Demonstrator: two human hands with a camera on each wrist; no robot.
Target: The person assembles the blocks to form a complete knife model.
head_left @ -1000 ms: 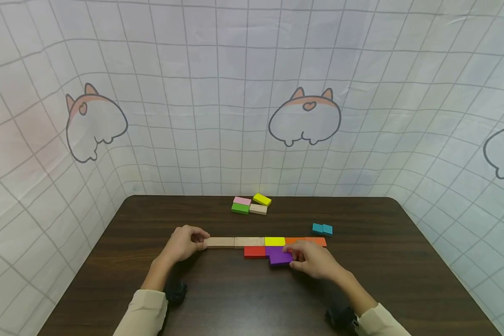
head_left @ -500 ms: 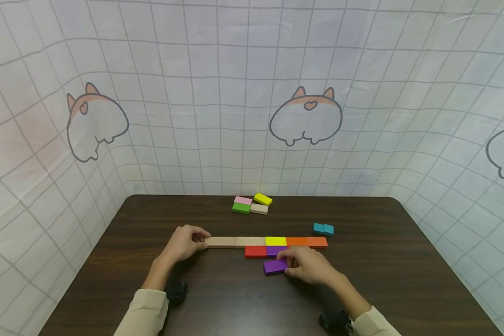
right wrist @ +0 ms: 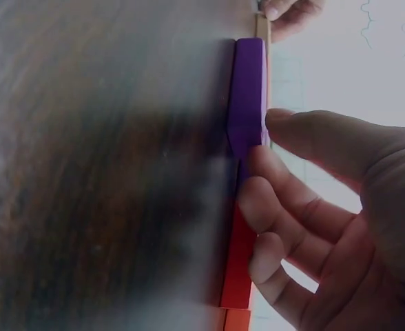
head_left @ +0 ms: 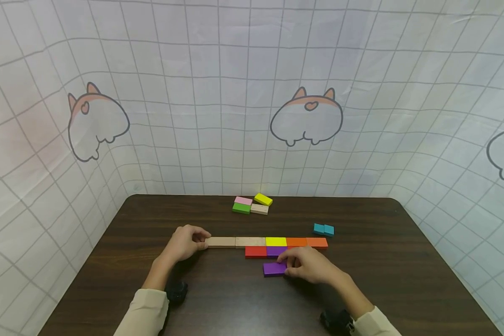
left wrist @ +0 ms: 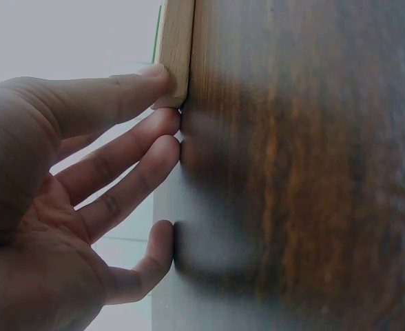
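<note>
My left hand [head_left: 183,243] pinches the left end of a pale wooden block [head_left: 220,242] lying flat at the end of a row. In the left wrist view, the thumb [left wrist: 147,83] is on that block's end and the other fingertips are down at the table. On the near side, my right hand [head_left: 308,264] holds the right end of a purple block [head_left: 274,269], thumb and fingers at its end. This block lies apart from the rows, parallel to them. A second purple block [head_left: 276,252] sits beside a red block [head_left: 255,252] in the shorter row.
The long row continues with another wooden block [head_left: 250,241], a yellow block [head_left: 276,241] and two orange blocks [head_left: 317,242]. Two blue blocks [head_left: 324,229] lie beyond it. Farther back are pink [head_left: 243,200], green [head_left: 241,208], yellow [head_left: 263,199] and wooden [head_left: 259,209] blocks.
My right hand has drawn the purple block toward me, away from the rows, and it now lies straight and parallel to them. My left hand has stayed at the wooden block's end.
</note>
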